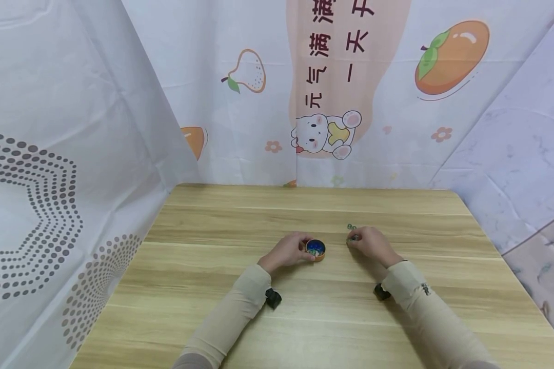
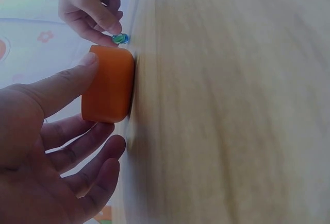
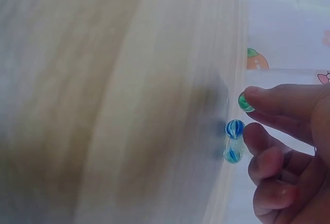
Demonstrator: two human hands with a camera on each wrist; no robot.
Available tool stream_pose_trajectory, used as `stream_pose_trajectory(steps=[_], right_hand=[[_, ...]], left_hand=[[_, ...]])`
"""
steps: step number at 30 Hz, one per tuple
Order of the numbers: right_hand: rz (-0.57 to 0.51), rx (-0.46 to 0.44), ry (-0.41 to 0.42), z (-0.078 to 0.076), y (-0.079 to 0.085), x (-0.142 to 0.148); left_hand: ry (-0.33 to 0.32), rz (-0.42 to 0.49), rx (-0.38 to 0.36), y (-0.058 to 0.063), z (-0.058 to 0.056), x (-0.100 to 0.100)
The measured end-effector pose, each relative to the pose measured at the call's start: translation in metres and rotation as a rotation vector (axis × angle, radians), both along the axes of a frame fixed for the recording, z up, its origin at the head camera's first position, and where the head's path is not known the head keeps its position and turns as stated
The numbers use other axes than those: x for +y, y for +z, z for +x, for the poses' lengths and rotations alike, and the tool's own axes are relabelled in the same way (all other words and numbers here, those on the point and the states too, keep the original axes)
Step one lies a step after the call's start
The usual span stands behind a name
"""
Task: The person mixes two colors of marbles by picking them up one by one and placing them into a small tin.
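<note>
My left hand (image 1: 287,251) holds a small round orange cup (image 2: 109,85) on the table, its thumb on one side and fingers on the other. Inside the cup, in the head view, blue and green marbles show. To the right of it, my right hand (image 1: 373,244) pinches a green marble (image 3: 245,102) between thumb and index finger, close over the tabletop. Beside its curled lower fingers, a blue-striped marble (image 3: 235,128) and a paler one (image 3: 233,154) rest on the table. The head view shows small marbles (image 1: 349,226) just beyond the right hand.
The light wood tabletop (image 1: 212,220) stretches out around both hands. White printed cloth (image 1: 249,133) hangs at the back edge, with more cloth on the left and right sides. A black wrist camera (image 1: 273,298) sits at the left cuff, another (image 1: 381,291) at the right.
</note>
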State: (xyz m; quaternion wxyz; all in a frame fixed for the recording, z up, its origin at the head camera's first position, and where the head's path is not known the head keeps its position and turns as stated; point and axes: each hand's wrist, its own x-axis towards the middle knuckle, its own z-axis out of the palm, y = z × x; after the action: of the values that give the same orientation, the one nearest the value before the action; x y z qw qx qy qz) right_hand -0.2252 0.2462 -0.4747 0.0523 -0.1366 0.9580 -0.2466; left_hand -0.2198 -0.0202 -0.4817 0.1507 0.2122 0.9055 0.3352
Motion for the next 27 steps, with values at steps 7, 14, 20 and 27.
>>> stream_pose_trajectory(steps=[7, 14, 20, 27], right_hand=[[-0.016, -0.015, -0.013, 0.001, 0.000, -0.002], [-0.031, 0.001, -0.015, 0.001, 0.002, -0.003], [-0.038, 0.013, -0.009, 0.003, 0.002, -0.007], [-0.052, 0.023, 0.002, 0.005, 0.008, -0.013]], left_hand=[[0.006, -0.007, -0.019, 0.001, 0.001, 0.000], [0.008, -0.005, -0.014, 0.000, 0.001, 0.000], [0.003, -0.011, -0.028, -0.001, 0.001, -0.001], [0.002, -0.004, -0.030, 0.000, 0.000, -0.001]])
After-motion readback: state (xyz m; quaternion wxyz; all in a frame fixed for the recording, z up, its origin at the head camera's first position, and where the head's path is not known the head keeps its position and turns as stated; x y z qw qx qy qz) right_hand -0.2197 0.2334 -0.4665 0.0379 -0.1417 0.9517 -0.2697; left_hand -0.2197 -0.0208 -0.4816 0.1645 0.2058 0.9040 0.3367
